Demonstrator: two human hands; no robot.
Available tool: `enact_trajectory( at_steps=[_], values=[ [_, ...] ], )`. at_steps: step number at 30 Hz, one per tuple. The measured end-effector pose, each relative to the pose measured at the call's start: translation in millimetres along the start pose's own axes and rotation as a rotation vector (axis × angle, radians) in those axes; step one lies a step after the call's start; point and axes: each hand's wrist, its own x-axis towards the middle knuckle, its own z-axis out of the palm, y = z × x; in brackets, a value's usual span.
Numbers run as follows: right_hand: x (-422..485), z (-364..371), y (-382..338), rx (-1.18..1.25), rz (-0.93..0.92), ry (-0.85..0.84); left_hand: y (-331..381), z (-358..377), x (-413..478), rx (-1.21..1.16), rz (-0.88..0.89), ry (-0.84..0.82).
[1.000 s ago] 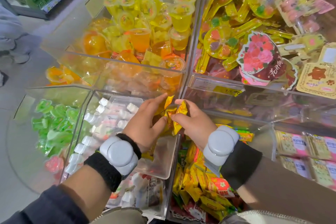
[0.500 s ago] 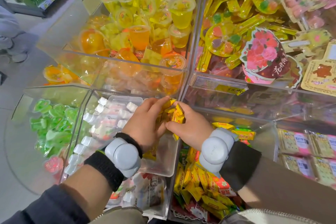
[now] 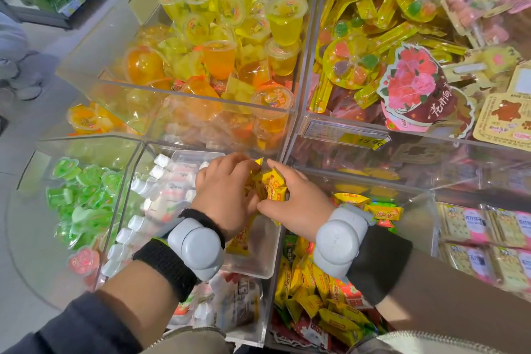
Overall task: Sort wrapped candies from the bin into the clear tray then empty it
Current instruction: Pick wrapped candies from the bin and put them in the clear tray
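My left hand and my right hand meet over the clear tray, which rests on top of the white-capped pouches. Between them they hold a bunch of yellow wrapped candies, fingers closed around the packets. More yellow candies lie in the tray under my left wrist. The bin of yellow and red wrapped candies sits just right of the tray, below my right wrist. Both wrists wear grey devices on black bands.
Clear acrylic bins surround the hands: white-capped pouches at left, green jelly cups further left, orange and yellow jelly cups behind, spoon-shaped candy packs at back right, pink-and-yellow packets at right. A yellow price tag is on the divider.
Both hands have closed in together and dropped slightly towards the tray, bunching the yellow candies tighter between them.
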Motion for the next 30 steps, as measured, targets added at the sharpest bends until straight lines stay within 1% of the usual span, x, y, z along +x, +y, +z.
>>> enact_trajectory(
  at_steps=[10, 16, 26, 30],
  values=[
    [-6.1, 2.8, 0.2, -0.008, -0.037, -0.013, -1.1, 4.7, -2.8, -0.009, -0.003, 0.004],
    [-12.0, 1.1, 0.0, 0.017, -0.046, -0.044, 0.3, 5.9, -3.2, 0.000, 0.022, -0.057],
    [-16.0, 0.5, 5.4, 0.033, -0.040, -0.005, 4.5, 7.3, -1.5, 0.088, 0.054, -0.121],
    [-15.9, -1.8, 9.1, 0.040, -0.043, 0.026, 5.7, 7.9, -4.1, 0.060, 0.033, -0.085]
  ],
)
